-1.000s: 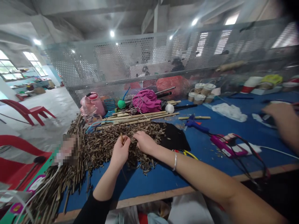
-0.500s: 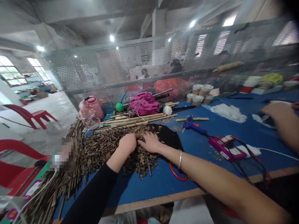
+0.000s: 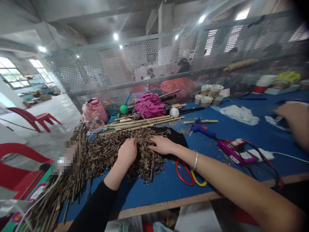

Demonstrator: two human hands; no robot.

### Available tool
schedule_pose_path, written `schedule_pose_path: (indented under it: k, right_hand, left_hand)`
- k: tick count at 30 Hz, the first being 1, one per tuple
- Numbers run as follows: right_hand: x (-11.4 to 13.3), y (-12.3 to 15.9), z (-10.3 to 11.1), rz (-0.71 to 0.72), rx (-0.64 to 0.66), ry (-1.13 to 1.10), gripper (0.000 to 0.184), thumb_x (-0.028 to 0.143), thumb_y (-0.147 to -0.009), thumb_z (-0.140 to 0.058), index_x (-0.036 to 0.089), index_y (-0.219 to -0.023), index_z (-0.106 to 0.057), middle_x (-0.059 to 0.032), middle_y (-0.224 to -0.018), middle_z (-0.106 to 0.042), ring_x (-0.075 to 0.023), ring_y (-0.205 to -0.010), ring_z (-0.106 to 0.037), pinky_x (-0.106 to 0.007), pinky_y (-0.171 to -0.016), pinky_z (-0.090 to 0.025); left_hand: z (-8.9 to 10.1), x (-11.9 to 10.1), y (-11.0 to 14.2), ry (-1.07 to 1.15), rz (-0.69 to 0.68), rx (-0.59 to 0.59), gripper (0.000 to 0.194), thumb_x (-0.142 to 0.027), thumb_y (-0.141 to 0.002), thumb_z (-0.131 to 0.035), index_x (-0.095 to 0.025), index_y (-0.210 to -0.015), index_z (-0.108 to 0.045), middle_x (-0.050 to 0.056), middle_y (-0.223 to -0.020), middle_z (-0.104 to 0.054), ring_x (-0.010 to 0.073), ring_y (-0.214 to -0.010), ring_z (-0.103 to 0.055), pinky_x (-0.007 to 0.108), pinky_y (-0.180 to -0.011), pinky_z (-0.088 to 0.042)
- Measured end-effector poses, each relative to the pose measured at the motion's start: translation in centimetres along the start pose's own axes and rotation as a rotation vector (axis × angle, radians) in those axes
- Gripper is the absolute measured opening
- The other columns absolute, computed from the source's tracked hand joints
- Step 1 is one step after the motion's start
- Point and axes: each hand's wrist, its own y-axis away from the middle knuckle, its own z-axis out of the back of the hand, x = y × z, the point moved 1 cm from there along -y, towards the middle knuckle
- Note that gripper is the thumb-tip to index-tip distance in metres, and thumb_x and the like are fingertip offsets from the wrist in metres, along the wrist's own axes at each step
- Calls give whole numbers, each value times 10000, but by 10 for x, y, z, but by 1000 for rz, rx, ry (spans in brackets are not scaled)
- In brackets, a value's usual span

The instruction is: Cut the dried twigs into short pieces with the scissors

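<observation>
A heap of dried brown plant stalks [image 3: 103, 151], with crumpled leafy heads, lies on the blue tabletop. My left hand [image 3: 127, 152], below a black sleeve, is closed at the heap's middle; its fingers curl down into the dry leaves and the tips are hidden. To its right, my right hand [image 3: 162, 145] lies on the leafy heads with fingers stretched out. A silver bangle [image 3: 196, 160] circles that wrist. Scissors with one red handle [image 3: 185, 180] and one yellow handle [image 3: 201, 183] lie partly under the forearm. Black cloth [image 3: 177, 137] shows behind the right hand.
Behind the heap are bamboo sticks [image 3: 135, 125], a magenta umbrella [image 3: 149, 105] and a pink bottle [image 3: 100, 109]. A blue glue gun [image 3: 202, 129] and a purple power strip [image 3: 238, 154] with cords lie right. Another person's hand [image 3: 293, 117] is at far right.
My left hand has shifted slightly left and toward me, widening the gap between my hands. The right hand has moved slightly right. More of the scissors' handles shows.
</observation>
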Motion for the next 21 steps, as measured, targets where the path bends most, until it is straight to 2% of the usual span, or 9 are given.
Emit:
schedule_pose_path:
  k: [3, 5, 6, 8, 10, 11, 13, 17, 21]
  right_hand:
    - [-8, 15, 10, 71, -6, -11, 680, 550, -819, -415, 155, -1371, -361, -110, -1429, -347, -256, -1301, -314, -361, -1048, -270]
    - [-15, 27, 17, 37, -86, -2, 643, 508, -843, -401, 156, -1376, -337, -96, -1418, -369, -220, -1287, -341, -314, -1044, -278]
    - [-20, 33, 20, -42, -136, 19, 602, 477, -857, -390, 158, -1365, -346, -102, -1399, -396, -215, -1264, -376, -308, -1025, -302]
    - [-33, 45, 24, -291, -196, 84, 523, 422, -863, -395, 149, -1309, -397, -146, -1314, -481, -246, -1178, -471, -341, -945, -375]
    - [-46, 55, 23, -507, -168, 130, 480, 383, -844, -432, 102, -1233, -445, -214, -1167, -569, -309, -1048, -560, -399, -821, -433]
    - [-51, 59, 22, -565, -143, 138, 463, 368, -835, -444, 91, -1205, -456, -227, -1102, -596, -326, -988, -588, -408, -765, -446]
    - [-57, 60, 18, -590, -112, 137, 433, 326, -829, -451, 110, -1205, -446, -210, -1045, -624, -317, -929, -615, -387, -710, -449]
    - [-62, 52, 18, -537, -126, 145, 484, 205, -791, -482, 158, -1263, -384, -166, -1050, -634, -266, -934, -619, -317, -709, -430]
    - [-64, 49, 27, -506, -162, 172, 437, 166, -754, -507, 136, -1188, -464, -174, -1047, -628, -268, -923, -615, -305, -685, -419]
  left_hand:
    - [-14, -3, -1, 15, -45, 51, 375, -166, -873, -303, -220, -1145, -555, 105, -1131, -610, 209, -950, -618, 323, -821, -466]
    - [-20, -4, -3, 6, -63, 57, 432, -105, -841, -319, -219, -1209, -516, 110, -1177, -587, 207, -968, -614, 320, -830, -466]
    - [-22, -5, -3, -1, -69, 54, 446, -90, -833, -320, -210, -1220, -507, 116, -1174, -586, 209, -974, -611, 318, -834, -464]
    - [-24, -6, -3, -14, -72, 55, 455, -72, -822, -325, -191, -1222, -504, 129, -1145, -589, 208, -977, -609, 308, -842, -460]
    - [-24, -8, -3, -18, -42, 56, 461, -65, -819, -329, -195, -1230, -492, 139, -1136, -576, 204, -946, -619, 307, -833, -462]
    - [-24, -8, -3, -11, -20, 55, 453, -75, -827, -328, -202, -1232, -489, 142, -1138, -567, 201, -929, -624, 309, -827, -463]
    - [-25, -9, -4, 29, 8, 53, 415, -121, -854, -328, -214, -1221, -497, 139, -1141, -558, 198, -923, -624, 313, -833, -459]
    - [-22, -6, -7, 143, -24, 43, 352, -220, -896, -315, -200, -1159, -548, 111, -1133, -573, 189, -999, -588, 286, -897, -423]
    - [-1, -1, -1, 181, -15, -41, 369, -313, -917, -280, -216, -1131, -565, 89, -1186, -545, 193, -979, -590, 287, -866, -433]
